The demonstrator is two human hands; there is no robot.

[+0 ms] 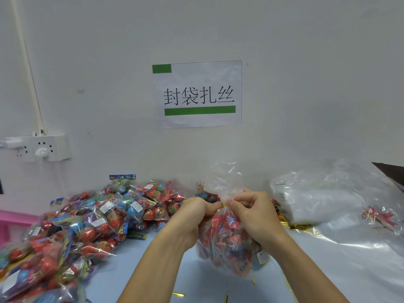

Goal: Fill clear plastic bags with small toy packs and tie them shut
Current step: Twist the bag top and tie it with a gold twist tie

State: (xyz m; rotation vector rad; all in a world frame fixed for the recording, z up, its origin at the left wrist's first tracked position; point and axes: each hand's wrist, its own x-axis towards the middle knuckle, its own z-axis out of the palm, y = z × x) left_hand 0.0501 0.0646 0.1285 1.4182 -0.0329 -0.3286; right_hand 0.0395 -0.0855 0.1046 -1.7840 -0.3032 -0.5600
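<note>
The desk (192, 278) runs back to a white wall (306, 84) just behind the work. A heap of small toy packs (87, 219) fills its left side up to the wall and out to the left edge of view. A stack of clear empty bags (323, 200) takes the right side, with loose plastic sheeting (360, 254) spread in front of it. Bare desk shows only in a narrow strip between the forearms, where a few gold twist ties (178, 294) lie.

In that gap a filled bag (229, 243) of toy packs stands on the desk, its gathered neck rising between the two hands. The left hand (194, 217) is curled against the left of the neck, thumb and fingers pinching one end of a gold tie (222, 206). The right hand (253, 213) pinches the tie from the other side, fingertips nearly meeting the left thumb. The bag's crumpled top (225, 178) fans out above both hands.

On the wall hang a printed paper sign (199, 95) and, far left, a power strip (41, 147).
</note>
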